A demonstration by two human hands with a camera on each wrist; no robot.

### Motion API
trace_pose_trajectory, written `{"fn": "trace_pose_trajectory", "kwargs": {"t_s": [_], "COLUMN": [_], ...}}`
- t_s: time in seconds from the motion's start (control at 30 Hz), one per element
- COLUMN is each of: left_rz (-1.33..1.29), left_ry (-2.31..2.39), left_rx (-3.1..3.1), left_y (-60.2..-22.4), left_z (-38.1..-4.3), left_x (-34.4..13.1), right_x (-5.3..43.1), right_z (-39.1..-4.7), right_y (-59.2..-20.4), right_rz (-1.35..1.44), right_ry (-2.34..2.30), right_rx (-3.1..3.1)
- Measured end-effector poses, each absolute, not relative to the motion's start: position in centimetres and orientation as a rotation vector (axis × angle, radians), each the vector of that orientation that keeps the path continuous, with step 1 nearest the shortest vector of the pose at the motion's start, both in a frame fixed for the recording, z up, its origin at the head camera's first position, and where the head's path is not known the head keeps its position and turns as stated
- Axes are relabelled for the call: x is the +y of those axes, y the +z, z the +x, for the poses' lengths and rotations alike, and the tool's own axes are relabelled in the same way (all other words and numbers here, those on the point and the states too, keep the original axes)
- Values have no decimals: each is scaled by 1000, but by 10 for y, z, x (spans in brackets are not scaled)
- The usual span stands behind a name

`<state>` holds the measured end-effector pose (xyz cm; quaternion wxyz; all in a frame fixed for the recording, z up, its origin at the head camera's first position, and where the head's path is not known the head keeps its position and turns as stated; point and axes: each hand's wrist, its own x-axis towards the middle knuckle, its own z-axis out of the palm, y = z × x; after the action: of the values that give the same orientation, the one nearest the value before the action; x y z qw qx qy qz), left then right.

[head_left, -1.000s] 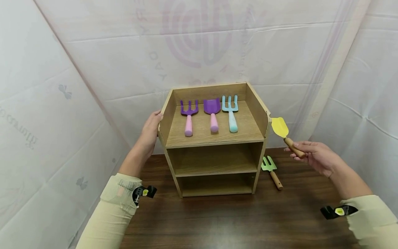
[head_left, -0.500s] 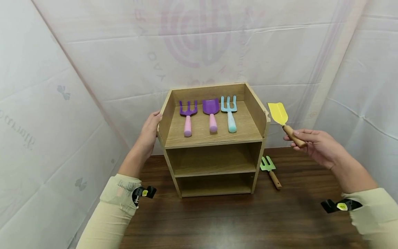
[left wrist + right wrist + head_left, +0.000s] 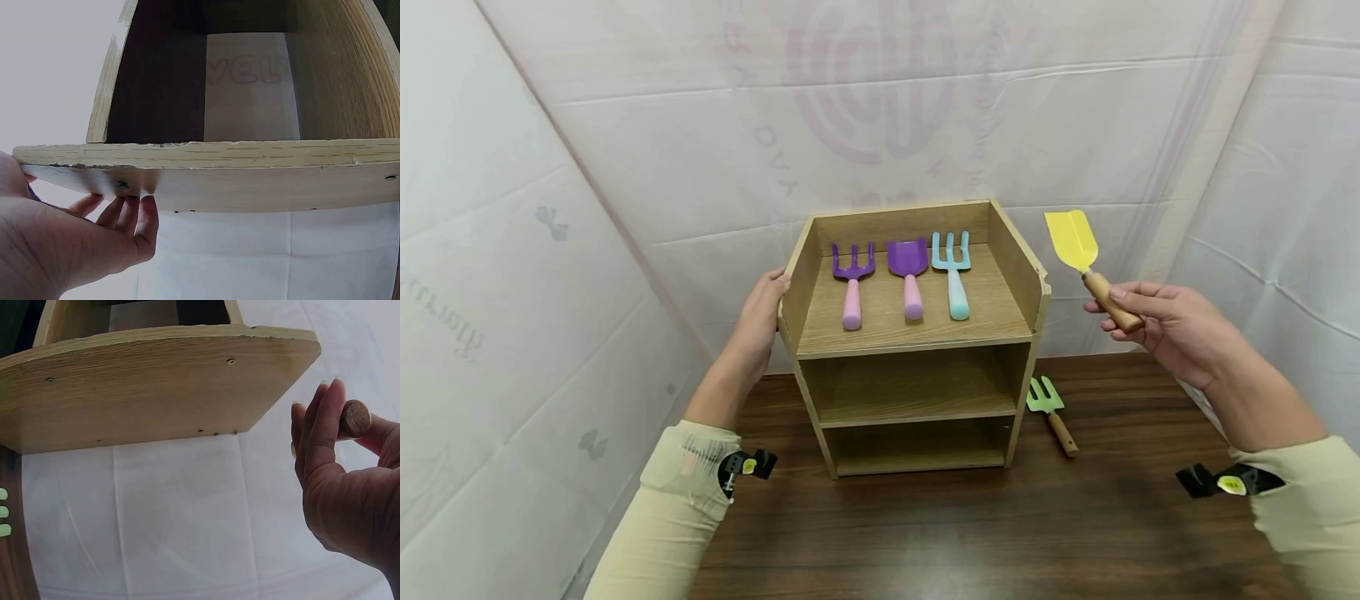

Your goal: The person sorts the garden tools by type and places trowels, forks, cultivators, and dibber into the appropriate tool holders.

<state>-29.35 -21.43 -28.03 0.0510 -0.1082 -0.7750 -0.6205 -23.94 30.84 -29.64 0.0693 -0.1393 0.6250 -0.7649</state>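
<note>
My right hand [image 3: 1187, 329] pinches the wooden handle of a small yellow hand trowel [image 3: 1072, 239], blade up, in the air to the right of a wooden shelf unit [image 3: 917, 343]. In the right wrist view, only the handle's end [image 3: 357, 419] shows between thumb and fingers. At the unit's left side, my left hand [image 3: 760, 321] grips the side panel near its upper front edge; the left wrist view has its fingertips against the outer face [image 3: 250, 184]. On the top shelf lie a purple hand fork [image 3: 853, 283], a purple trowel [image 3: 909, 275] and a light blue fork [image 3: 952, 275].
A green hand fork [image 3: 1051, 415] with a wooden handle lies on the dark wood table [image 3: 880, 533], right of the unit. Two lower compartments [image 3: 917, 387] face forward. White printed sheeting [image 3: 700, 150] hangs behind and along both sides.
The yellow trowel has risen in my right hand, from beside the unit's upper right edge to above it. My left hand stays on the side panel.
</note>
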Motion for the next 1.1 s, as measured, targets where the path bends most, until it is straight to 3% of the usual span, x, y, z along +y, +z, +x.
{"fn": "trace_pose_trajectory", "kwargs": {"t_s": [1.1], "left_rz": [-316], "left_ry": [-1870], "left_rx": [-2383], "left_y": [-281], "left_z": [-295], "left_x": [-218], "right_x": [257], "right_z": [-219], "right_y": [-282], "right_rz": [-613], "right_ry": [-2165], "right_rx": [1766]}}
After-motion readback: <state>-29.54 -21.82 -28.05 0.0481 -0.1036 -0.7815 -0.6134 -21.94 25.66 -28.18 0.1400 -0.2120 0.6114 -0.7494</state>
